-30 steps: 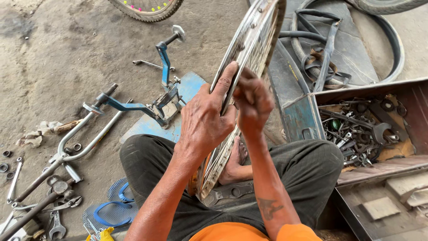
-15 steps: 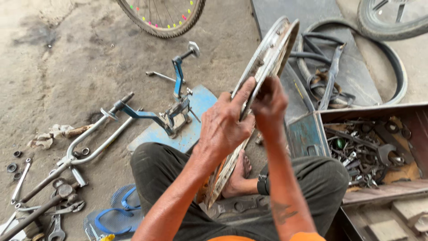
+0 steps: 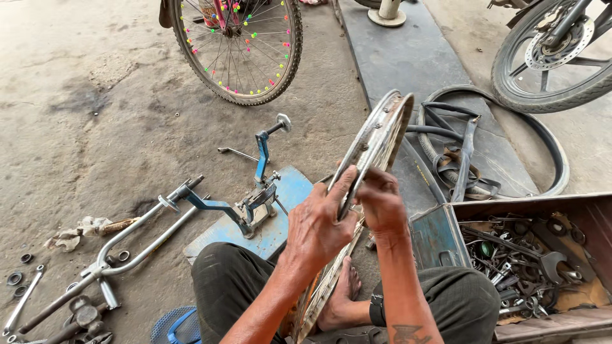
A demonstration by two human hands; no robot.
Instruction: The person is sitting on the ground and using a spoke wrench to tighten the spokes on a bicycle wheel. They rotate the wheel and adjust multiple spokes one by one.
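Item: bare metal wheel rim (image 3: 376,137), edge-on above the lap, blue stand (image 3: 252,207) at its 9 o'clock — likely stiff, light, thin-edged. Left hand (image 3: 319,226) clasps its edge; right hand (image 3: 381,205) pinches alongside — best gripped on the flanges.

A rim (image 3: 376,137) is held upright near the middle, gripped by the left hand (image 3: 319,226) on its left side and the right hand (image 3: 382,204) on its right. Just left of it, a stand (image 3: 255,197) is set on a board (image 3: 287,210). A fork (image 3: 121,255) and loose parts (image 3: 19,274) are spread on the ground at the near left. A spoked wheel (image 3: 239,48) is seen far behind the stand. To the right of the rim, a box (image 3: 440,239) is filled with tools (image 3: 523,255). Behind the box, a tyre (image 3: 548,150) is laid flat, and a motorcycle wheel (image 3: 554,54) is placed at the far right.
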